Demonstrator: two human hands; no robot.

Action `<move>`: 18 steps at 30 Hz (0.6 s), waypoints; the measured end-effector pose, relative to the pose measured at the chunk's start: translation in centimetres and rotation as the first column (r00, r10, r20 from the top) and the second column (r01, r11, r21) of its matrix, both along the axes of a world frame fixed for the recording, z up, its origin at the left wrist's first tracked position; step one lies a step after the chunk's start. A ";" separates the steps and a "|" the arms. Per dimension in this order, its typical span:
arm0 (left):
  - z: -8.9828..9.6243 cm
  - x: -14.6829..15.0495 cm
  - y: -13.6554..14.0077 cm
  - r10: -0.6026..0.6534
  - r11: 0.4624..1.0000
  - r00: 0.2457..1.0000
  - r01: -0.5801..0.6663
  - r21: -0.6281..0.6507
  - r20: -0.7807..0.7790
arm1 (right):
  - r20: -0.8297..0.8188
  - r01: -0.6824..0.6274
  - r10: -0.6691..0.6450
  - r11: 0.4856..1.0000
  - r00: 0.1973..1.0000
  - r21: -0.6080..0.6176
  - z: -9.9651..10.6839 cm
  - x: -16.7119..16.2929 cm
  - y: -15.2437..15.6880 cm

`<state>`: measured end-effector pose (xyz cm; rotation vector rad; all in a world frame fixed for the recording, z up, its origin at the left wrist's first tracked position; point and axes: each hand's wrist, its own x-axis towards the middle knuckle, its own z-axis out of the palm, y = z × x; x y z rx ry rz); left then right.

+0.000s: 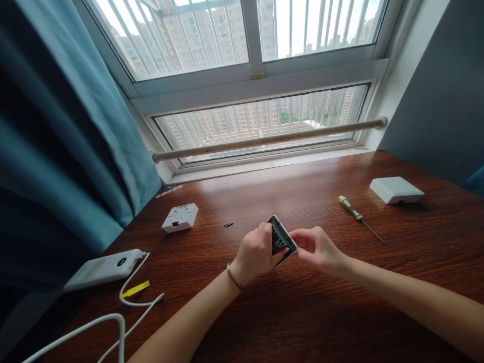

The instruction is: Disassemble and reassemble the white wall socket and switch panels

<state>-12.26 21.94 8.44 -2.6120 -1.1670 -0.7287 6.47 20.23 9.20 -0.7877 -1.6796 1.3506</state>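
Observation:
My left hand (257, 254) is closed around a wall socket panel (280, 237), a square plate with a white rim and a black back, tilted above the table. The black back faces up, with small holes and terminals in it. At the panel's right corner, my right hand (317, 249) has its thumb and forefinger pinched on the white edge. Any small part between those fingertips is hidden. Two small screws (228, 225) lie on the table left of the panel. Off to the right rests a screwdriver (351, 208) with a dark and cream handle.
A white mounting box (180, 218) sits at the left on the brown wooden table (302, 312). Another white box (397, 189) is at the far right. At the left edge lie a white power strip (104, 269), its cable (123, 322) and a yellow tag (136, 289).

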 end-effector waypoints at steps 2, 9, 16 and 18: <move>0.0 0.1 -0.2 0.000 1.000 1.000 0.000 -0.001 -0.012 | 0.024 0.036 -0.036 0.999 0.999 0.023 0.0 -0.1 -0.3; -0.6 0.5 -0.4 -0.028 1.000 0.999 0.028 0.001 0.034 | 0.043 0.142 -0.146 0.986 0.988 0.085 -0.1 -0.3 -1.1; -0.6 0.6 -0.4 -0.045 0.999 0.998 0.046 -0.019 0.053 | 0.061 0.173 -0.181 0.977 0.982 0.123 -0.6 -0.4 -1.1; -0.7 0.6 -0.4 -0.045 0.999 0.998 0.047 -0.022 0.048 | 0.051 0.172 -0.179 0.978 0.983 0.121 -0.7 -0.4 -1.1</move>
